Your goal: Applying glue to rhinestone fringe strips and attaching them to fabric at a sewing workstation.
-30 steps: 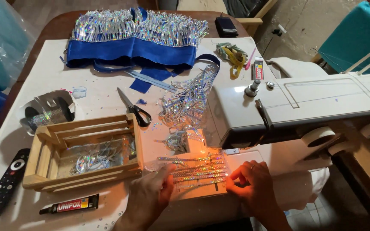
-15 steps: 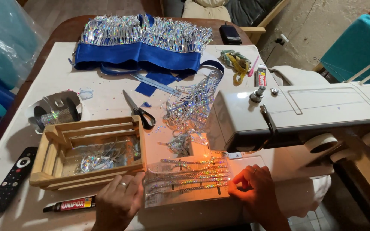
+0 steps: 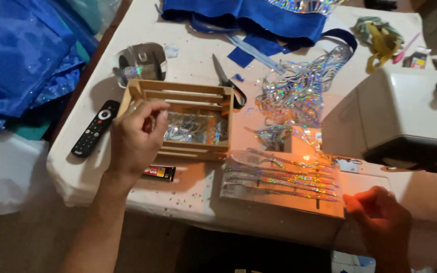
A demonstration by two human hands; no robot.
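My left hand (image 3: 136, 137) hovers over the left end of a small wooden crate (image 3: 198, 96), fingers curled loosely and apart, holding nothing I can see. The crate holds shiny silver sequin pieces (image 3: 193, 127). My right hand (image 3: 378, 215) rests at the right end of a clear strip with rows of iridescent fringe (image 3: 279, 177), lit orange by the lamp of a white sewing machine (image 3: 405, 111). The fingers press on the strip's edge.
A glue tube (image 3: 160, 172) lies under my left wrist. A black remote (image 3: 95, 128) lies left of the crate, scissors (image 3: 227, 83) behind it, a tangle of holographic ribbon (image 3: 299, 86) beside them. Blue fabric (image 3: 249, 15) lies at the back, more blue cloth (image 3: 21, 55) at left.
My left hand left the fringe strip and moved left and up to the crate. The view shifted left and closer. My right hand stayed at the strip's right end.
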